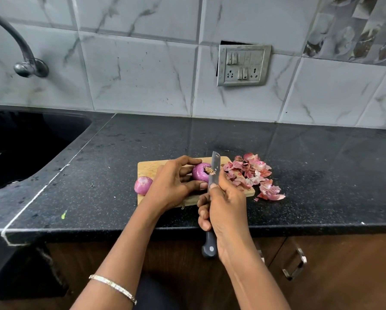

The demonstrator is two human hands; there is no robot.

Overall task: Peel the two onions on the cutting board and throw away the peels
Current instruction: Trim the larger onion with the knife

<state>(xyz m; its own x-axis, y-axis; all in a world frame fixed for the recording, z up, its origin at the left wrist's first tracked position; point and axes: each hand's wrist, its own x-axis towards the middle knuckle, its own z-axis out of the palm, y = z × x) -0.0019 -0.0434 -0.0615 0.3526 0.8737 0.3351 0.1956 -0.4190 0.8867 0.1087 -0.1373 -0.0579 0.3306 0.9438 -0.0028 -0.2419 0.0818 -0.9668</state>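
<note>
On cutting board (147, 168) | left hand (174, 184) grips onion (200, 172) | right hand (225, 204) clasps knife (215, 171) | board's middle hidden

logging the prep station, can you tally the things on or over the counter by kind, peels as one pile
onions: 2, one held in the left hand against the blade, one lying at the board's left edge
cutting board: 1
knife: 1, in the right hand
peel pile: 1
total: 5
</note>
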